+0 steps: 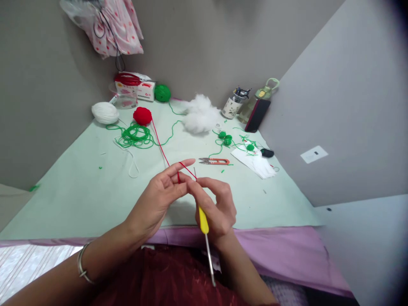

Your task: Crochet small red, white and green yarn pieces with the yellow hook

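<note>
Over the front of the table, my right hand (218,204) is closed round a crochet hook (203,221) with a yellow grip and metal ends. One hook tip points up by my fingertips, and the other slants down toward my lap. Close beside it, my left hand (159,193) has its index finger stretched out with red yarn (161,146) looped over it. Its thumb and middle finger pinch at the yarn near the hook. The strand runs back to a red yarn ball (142,116). Any stitches between the fingertips are too small to make out.
Thread snips (219,161) lie just beyond my hands. Behind are loose green yarn (135,136), a white yarn ball (105,113), a green ball (162,92) and white stuffing (200,114). A pen holder (232,107), phone (257,115) and bottle (247,111) stand at back right.
</note>
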### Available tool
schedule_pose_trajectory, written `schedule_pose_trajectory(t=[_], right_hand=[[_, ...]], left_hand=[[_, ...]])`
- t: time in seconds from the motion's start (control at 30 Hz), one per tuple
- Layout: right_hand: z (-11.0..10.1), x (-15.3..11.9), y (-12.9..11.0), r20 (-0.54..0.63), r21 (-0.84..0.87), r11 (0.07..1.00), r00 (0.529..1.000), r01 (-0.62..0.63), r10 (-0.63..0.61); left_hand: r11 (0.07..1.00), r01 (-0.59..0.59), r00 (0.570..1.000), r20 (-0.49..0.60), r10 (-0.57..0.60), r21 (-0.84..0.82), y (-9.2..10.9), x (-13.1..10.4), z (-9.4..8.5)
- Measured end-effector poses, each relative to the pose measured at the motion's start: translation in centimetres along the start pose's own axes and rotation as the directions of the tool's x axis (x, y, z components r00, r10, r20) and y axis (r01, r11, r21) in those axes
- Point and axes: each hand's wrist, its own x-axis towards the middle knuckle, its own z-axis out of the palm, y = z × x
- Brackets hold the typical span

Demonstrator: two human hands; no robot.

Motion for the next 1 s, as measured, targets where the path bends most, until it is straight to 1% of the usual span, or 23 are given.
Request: schedule_pose_trajectory(t=[0.03, 0.07, 0.1, 0.13, 0.2, 0.23, 0.27, 0.3, 0.47, 0.53, 0.57, 0.6, 0.67, 0.7, 0.73, 0.77, 0.8, 0.83, 0.87, 0.93, 1.0], right_hand=[[0.1, 0.0, 0.0, -0.018, 0.004, 1.0, 1.0, -0.013, 0.013], [0.1, 0.0, 0.1, -0.028, 0.054, 0.997, 0.998, -0.06, 0.062], [0.0, 0.2, 0.2, -0.034, 0.142, 0.981, 0.99, -0.132, 0.138], [-0.1, 0.4, 0.2, -0.037, 0.25, 0.944, 0.972, -0.218, 0.234], [-0.3, 0.9, 0.3, -0.006, 0.458, 0.807, 0.907, -0.372, 0.421], [-0.3, 1.1, 0.3, 0.025, 0.529, 0.737, 0.877, -0.419, 0.48], [-0.3, 1.3, 0.3, 0.051, 0.571, 0.688, 0.856, -0.447, 0.514], [-0.3, 1.4, 0.4, 0.073, 0.585, 0.664, 0.846, -0.466, 0.529], [0.1, 1.5, 0.2, 0.115, 0.559, 0.661, 0.836, -0.502, 0.537], [0.1, 1.3, 0.1, 0.11, 0.538, 0.689, 0.851, -0.485, 0.513], [0.2, 1.1, 0.0, 0.095, 0.503, 0.732, 0.871, -0.46, 0.482], [0.2, 0.9, 0.0, 0.072, 0.447, 0.79, 0.898, -0.418, 0.435], [0.3, 0.4, 0.0, 0.021, 0.294, 0.917, 0.961, -0.271, 0.277], [0.3, 0.2, 0.0, 0.004, 0.224, 0.954, 0.979, -0.199, 0.203], [0.3, 0.0, 0.1, -0.005, 0.184, 0.971, 0.987, -0.156, 0.159], [0.3, -0.1, 0.1, -0.009, 0.184, 0.972, 0.988, -0.149, 0.153], [0.3, 0.0, 0.2, -0.012, 0.22, 0.959, 0.982, -0.179, 0.186], [0.2, 0.1, 0.3, -0.018, 0.284, 0.929, 0.967, -0.237, 0.253], [0.1, 0.3, 0.3, -0.023, 0.361, 0.882, 0.942, -0.304, 0.334], [-0.2, 0.8, 0.5, -0.014, 0.517, 0.755, 0.878, -0.403, 0.479], [-0.4, 1.2, 0.5, 0.048, 0.634, 0.611, 0.813, -0.474, 0.581]], left_hand=[[0.997, 0.057, 0.998, 0.018, -0.056, -0.048, 0.0, 0.1, -0.1], [0.99, 0.109, 0.994, 0.036, -0.106, -0.088, 0.0, 0.2, -0.2], [0.982, 0.147, 0.989, 0.051, -0.142, -0.116, 0.0, 0.3, -0.3], [0.977, 0.168, 0.985, 0.057, -0.162, -0.133, 0.1, 0.4, -0.4], [0.977, 0.162, 0.986, 0.055, -0.156, -0.136, 0.2, 0.4, -0.6], [0.981, 0.147, 0.988, 0.058, -0.141, -0.123, 0.2, 0.4, -0.6], [0.986, 0.132, 0.99, 0.064, -0.126, -0.105, 0.1, 0.3, -0.5], [0.99, 0.115, 0.992, 0.07, -0.109, -0.081, 0.1, 0.2, -0.4], [0.999, -0.011, 0.999, 0.032, 0.01, 0.049, -0.4, -0.1, 0.0], [0.997, -0.045, 0.999, 0.01, 0.045, 0.057, -0.6, 0.0, 0.1], [0.997, -0.054, 0.999, 0.002, 0.054, 0.048, -0.7, 0.0, 0.1], [0.998, -0.053, 0.999, -0.004, 0.053, 0.033, -0.7, 0.1, 0.2], [1.0, -0.02, 1.0, -0.006, 0.02, -0.019, -0.9, 0.2, 0.2], [0.999, 0.013, 1.0, 0.0, -0.013, -0.052, -0.9, 0.3, 0.1], [0.995, 0.05, 0.999, 0.009, -0.05, -0.085, -0.9, 0.4, 0.0], [0.99, 0.085, 0.996, 0.018, -0.084, -0.114, -0.9, 0.5, -0.1], [0.985, 0.108, 0.994, 0.023, -0.106, -0.136, -0.9, 0.6, -0.2], [0.982, 0.119, 0.993, 0.025, -0.116, -0.147, -0.8, 0.7, -0.4], [0.982, 0.119, 0.993, 0.023, -0.116, -0.148, -0.7, 0.7, -0.5], [0.988, 0.097, 0.995, 0.012, -0.096, -0.123, -0.5, 0.8, -0.8], [0.996, 0.057, 0.998, -0.001, -0.058, -0.062, -0.3, 0.6, -0.7]])
